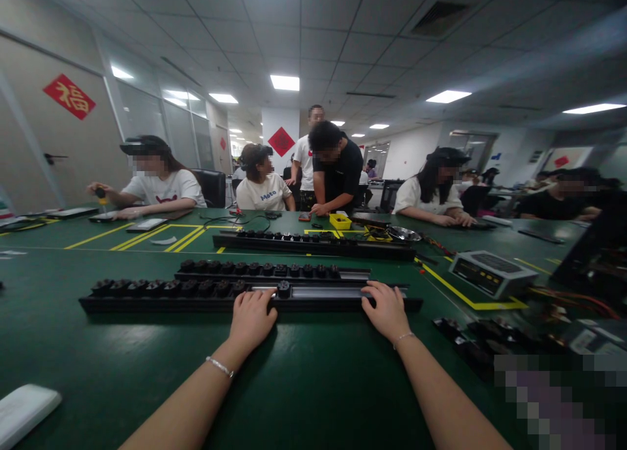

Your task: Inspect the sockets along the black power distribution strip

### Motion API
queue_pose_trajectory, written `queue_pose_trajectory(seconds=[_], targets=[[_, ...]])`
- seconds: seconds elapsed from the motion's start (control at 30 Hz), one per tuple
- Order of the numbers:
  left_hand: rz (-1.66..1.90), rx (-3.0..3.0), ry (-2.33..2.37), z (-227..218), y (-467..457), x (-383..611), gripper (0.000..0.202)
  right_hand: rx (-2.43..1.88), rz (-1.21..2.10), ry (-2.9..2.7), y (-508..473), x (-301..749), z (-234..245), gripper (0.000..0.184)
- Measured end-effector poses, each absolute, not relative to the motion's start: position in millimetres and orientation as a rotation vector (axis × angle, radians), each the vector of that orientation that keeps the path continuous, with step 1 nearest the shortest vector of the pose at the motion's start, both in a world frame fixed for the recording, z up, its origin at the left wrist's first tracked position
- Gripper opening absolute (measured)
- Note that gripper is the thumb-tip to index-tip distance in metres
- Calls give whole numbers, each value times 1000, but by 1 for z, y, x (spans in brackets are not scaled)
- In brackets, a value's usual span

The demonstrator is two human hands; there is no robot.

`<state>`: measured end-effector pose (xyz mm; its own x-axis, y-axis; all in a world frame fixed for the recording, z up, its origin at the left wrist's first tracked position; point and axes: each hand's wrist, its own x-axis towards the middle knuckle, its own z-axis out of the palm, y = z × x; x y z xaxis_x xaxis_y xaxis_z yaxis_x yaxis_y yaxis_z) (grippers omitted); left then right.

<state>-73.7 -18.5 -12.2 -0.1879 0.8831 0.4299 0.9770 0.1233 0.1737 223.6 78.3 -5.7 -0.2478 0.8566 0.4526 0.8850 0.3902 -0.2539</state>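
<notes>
A long black rail (326,298) with a silvery channel lies across the green table in front of me. Several round black modules (153,288) are lined up in its left part, and a lone black module (283,289) sits nearer the middle. My left hand (252,316) is closed over the rail at the row's right end, thumb toward the near edge. Near the rail's right end, my right hand (386,309) grips it with curled fingers over the top. Directly behind lies a second rail (355,274) bearing similar modules.
Farther back is a third loaded rail (318,244). To the right stand a grey power supply box (492,275) and a heap of dark parts (490,336). A yellow bin (339,221) and metal dish (404,233) are beyond. Several people sit or stand around the table.
</notes>
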Motion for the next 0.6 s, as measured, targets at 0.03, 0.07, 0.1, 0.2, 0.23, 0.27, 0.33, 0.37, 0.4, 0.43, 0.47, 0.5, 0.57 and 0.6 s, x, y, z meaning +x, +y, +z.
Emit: queue_pose_trajectory(seconds=[0.03,0.07,0.1,0.2,0.23,0.27,0.33,0.37,0.4,0.43,0.47,0.5,0.57,0.6], targets=[[-620,-1845,-2174,-12,-19,-74,42,-1465,-78,-2142,77,221,-4,29],[-621,-1845,-2169,-12,-19,-74,42,-1438,-81,-2159,76,219,-3,28],[-622,-1845,-2161,-12,-19,-73,42,-1407,-80,-2179,75,215,-2,29],[-643,-1860,-2124,-12,-20,-72,42,-1300,-55,-2249,69,202,2,29],[-655,-1874,-2111,-12,-20,-72,42,-1267,-38,-2277,65,197,3,30],[-667,-1890,-2102,-12,-20,-71,42,-1240,-15,-2309,61,191,4,31],[-686,-1914,-2100,-12,-19,-71,43,-1193,36,-2370,52,177,5,32],[-692,-1921,-2105,-12,-19,-71,43,-1170,54,-2402,48,170,6,34],[-697,-1924,-2110,-13,-18,-72,42,-1147,59,-2421,43,162,7,35],[-700,-1925,-2110,-13,-18,-72,42,-1127,65,-2439,39,154,7,36],[-705,-1924,-2105,-14,-18,-72,42,-1124,69,-2446,35,146,7,37],[-711,-1918,-2097,-14,-17,-72,42,-1118,74,-2457,33,138,7,39],[-721,-1908,-2077,-15,-17,-72,41,-1118,78,-2461,29,122,7,43],[-725,-1904,-2070,-15,-17,-72,41,-1119,81,-2465,28,115,7,44]])
